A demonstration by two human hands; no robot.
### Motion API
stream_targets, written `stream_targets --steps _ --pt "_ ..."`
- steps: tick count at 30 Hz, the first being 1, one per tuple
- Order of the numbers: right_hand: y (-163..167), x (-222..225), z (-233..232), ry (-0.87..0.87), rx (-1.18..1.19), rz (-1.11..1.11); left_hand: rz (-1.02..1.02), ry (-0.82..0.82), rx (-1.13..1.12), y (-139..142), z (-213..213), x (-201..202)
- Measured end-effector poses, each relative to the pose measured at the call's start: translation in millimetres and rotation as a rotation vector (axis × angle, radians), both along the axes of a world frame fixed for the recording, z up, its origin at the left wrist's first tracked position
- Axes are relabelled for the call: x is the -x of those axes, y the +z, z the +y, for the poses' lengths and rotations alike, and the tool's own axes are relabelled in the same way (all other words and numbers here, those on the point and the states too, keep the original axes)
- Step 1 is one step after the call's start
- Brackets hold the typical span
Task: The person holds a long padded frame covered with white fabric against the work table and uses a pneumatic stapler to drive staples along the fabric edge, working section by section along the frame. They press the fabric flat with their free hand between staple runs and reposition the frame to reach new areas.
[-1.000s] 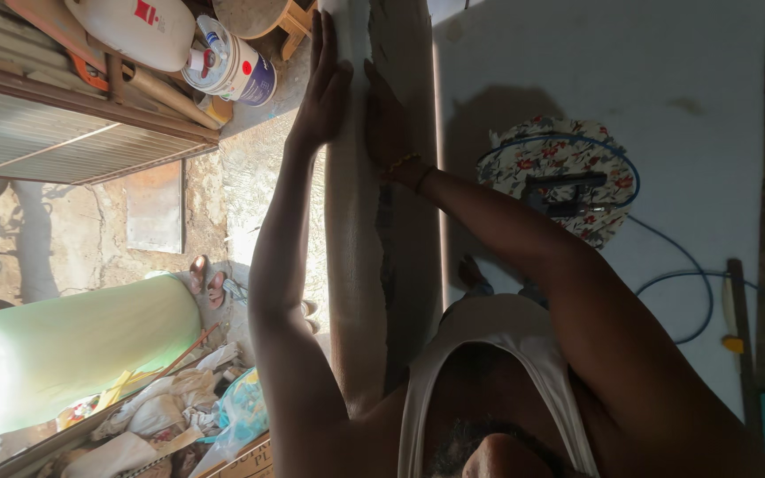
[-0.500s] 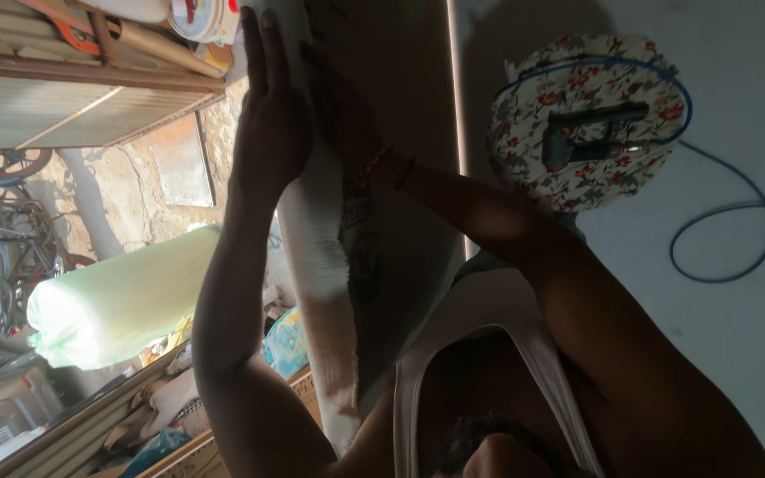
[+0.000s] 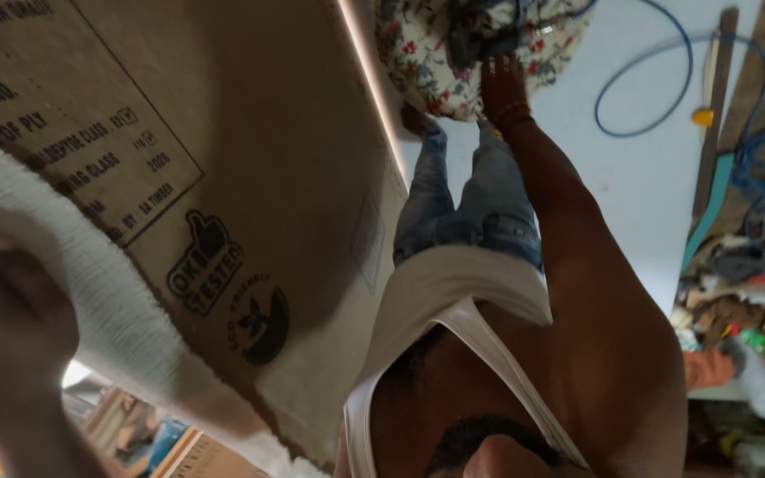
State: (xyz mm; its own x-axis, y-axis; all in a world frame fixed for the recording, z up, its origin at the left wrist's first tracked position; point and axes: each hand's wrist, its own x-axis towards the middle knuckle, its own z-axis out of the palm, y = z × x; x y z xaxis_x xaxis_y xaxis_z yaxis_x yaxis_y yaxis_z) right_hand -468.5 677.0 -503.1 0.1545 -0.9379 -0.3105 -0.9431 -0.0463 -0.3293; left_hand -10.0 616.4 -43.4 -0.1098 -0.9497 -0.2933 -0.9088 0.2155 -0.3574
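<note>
At the far left of the view, a blurred hand (image 3: 15, 327) is pressing against the pale, fibrous edge (image 3: 108, 301) of a big brown plywood sheet (image 3: 250, 133). By its place this seems to be the left hand, and its fingers are curling onto that edge in a loose grip, though the blur is hiding how firmly they are closing. The sheet is filling the upper left and is standing close to the person's chest. A black rectangular stamp frame (image 3: 73, 115) with rows of dark print is sitting on its face toward the upper left, and below it a black thumbs-up mark (image 3: 205, 261) and a round black leaf mark (image 3: 263, 323) are lying side by side. A bright strip of light is running along the sheet's right edge.

Further right, the right hand (image 3: 502, 84) is reaching down at the end of a straight arm, fingers spread open, touching a round flowered cushion (image 3: 427, 62) with a dark tool (image 3: 489, 31) lying on it. Whether it is gripping anything I cannot tell.

Beneath is lying a pale floor (image 3: 639, 177), with a blue cable (image 3: 657, 88) looping across it. A long wooden strip (image 3: 717, 106) and a heap of scraps and boxes (image 3: 745, 301) are lining the right side.
</note>
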Motion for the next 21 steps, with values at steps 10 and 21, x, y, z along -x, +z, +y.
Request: stream_targets --steps 10,21 --pt "-12 -27 -71 0.232 -0.036 0.287 0.269 0.177 -0.023 13 -23 35" --pt "52 -46 -86 0.219 -0.331 -0.632 0.466 0.117 0.078 28 -39 73"
